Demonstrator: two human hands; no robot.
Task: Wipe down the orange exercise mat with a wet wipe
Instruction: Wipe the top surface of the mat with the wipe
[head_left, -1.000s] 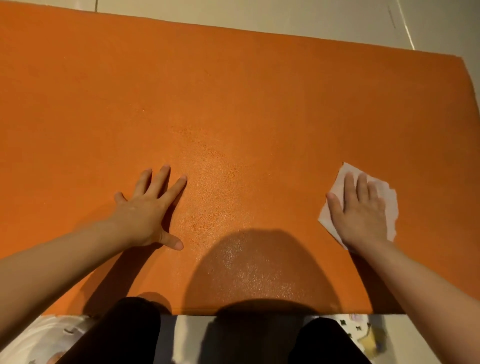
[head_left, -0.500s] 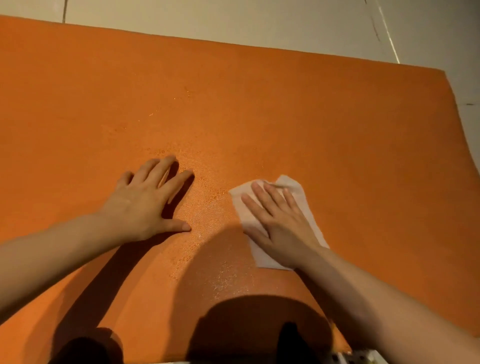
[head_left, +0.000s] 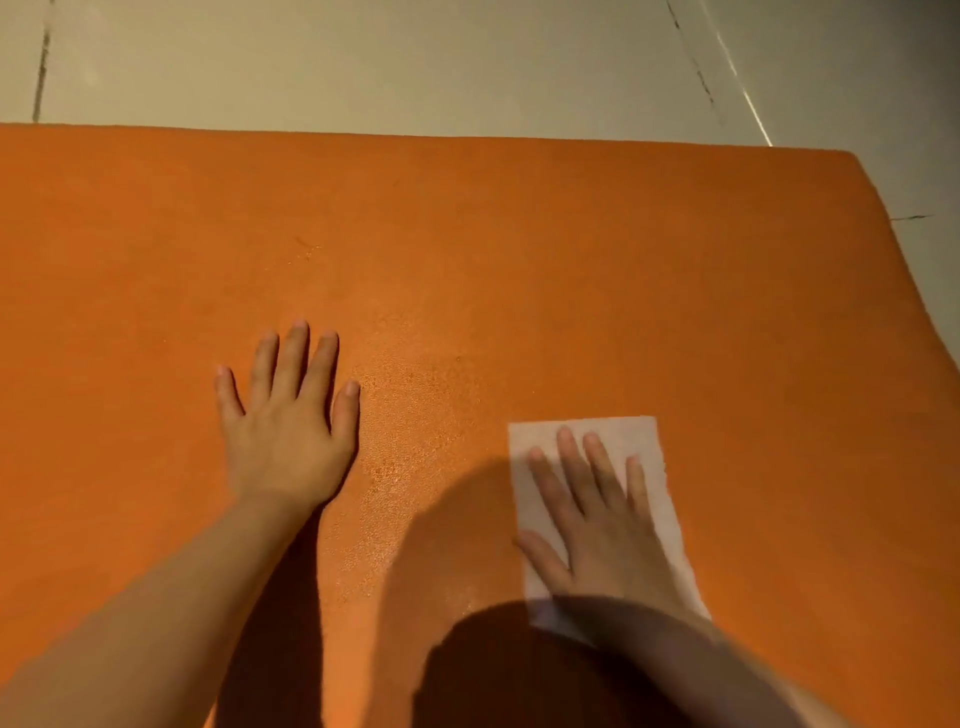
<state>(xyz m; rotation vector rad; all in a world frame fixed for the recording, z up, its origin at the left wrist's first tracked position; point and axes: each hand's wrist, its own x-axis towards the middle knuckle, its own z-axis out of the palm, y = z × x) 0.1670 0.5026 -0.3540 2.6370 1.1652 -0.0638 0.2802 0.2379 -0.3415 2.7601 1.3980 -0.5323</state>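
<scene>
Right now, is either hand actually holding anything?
No grip. The right hand presses flat on the wet wipe's middle; the left hand lies flat on the orange mat.

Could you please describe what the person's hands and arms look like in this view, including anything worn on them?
Both forearms are bare as far as the frame shows, with no sleeves visible. The left hand and right hand wear no gloves, rings, watch or bracelets, and the nails look short.
</scene>
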